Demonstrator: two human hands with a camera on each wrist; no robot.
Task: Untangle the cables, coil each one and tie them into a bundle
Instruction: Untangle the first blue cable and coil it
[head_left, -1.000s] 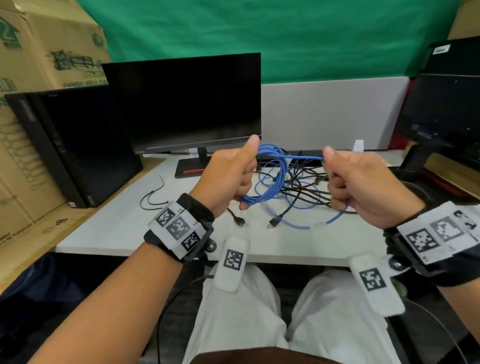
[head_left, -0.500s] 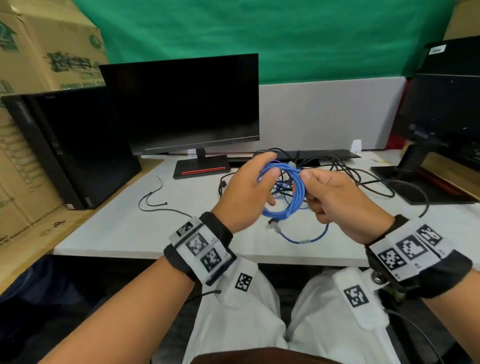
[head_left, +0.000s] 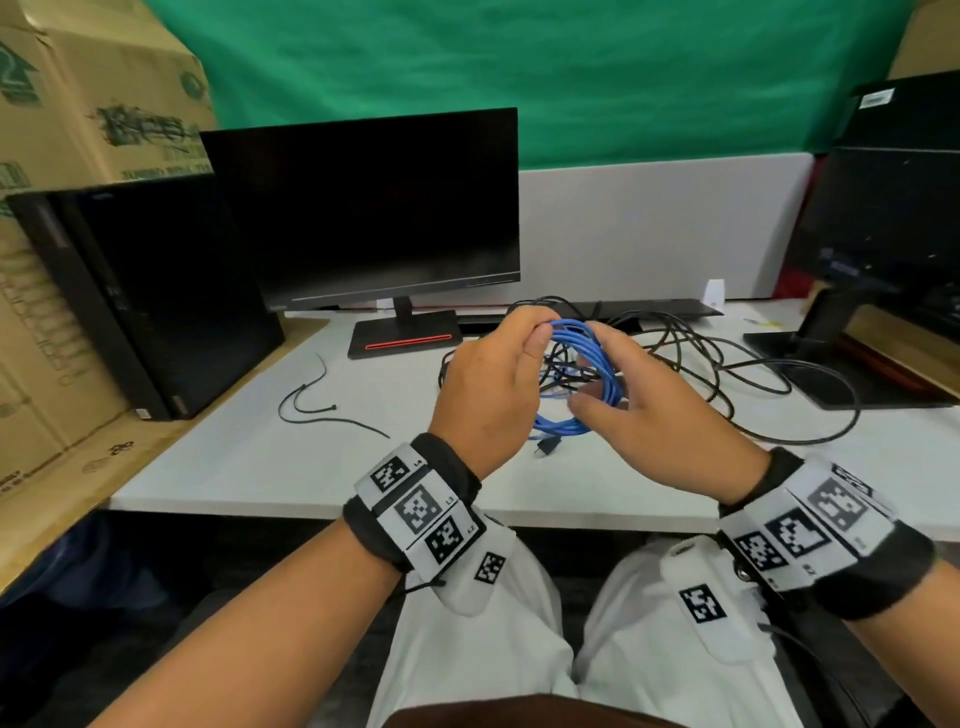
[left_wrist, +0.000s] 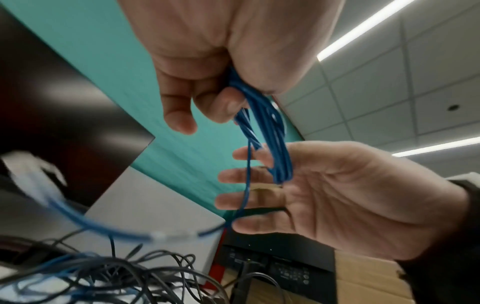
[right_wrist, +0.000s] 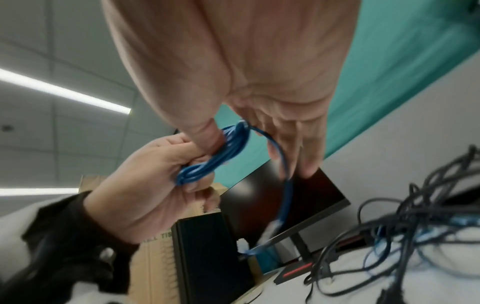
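Note:
A blue network cable (head_left: 605, 364) is wound into a small coil held up over the white table (head_left: 260, 467). My left hand (head_left: 493, 384) grips the top of the coil between thumb and curled fingers (left_wrist: 221, 102). On the coil's other side is my right hand (head_left: 660, 415). Its fingers (left_wrist: 233, 176) lie straight behind the loops and its thumb (right_wrist: 207, 139) presses on them from the front. A short blue tail with a clear plug (right_wrist: 272, 224) hangs blurred below the hands. Behind them a tangle of black cables (head_left: 727, 374) lies on the table.
Two thin black cable ties (head_left: 311, 405) lie on the table to the left. A dark monitor (head_left: 363, 208) stands at the back, with a black computer tower (head_left: 130, 291) and cardboard boxes (head_left: 78, 104) left of it. A second monitor's stand (head_left: 831, 338) is at the right.
My hands, a second ago apart with a blue strand stretched between them, have come together at the coil. My right hand's fingers have straightened, and only a short tail hangs loose.

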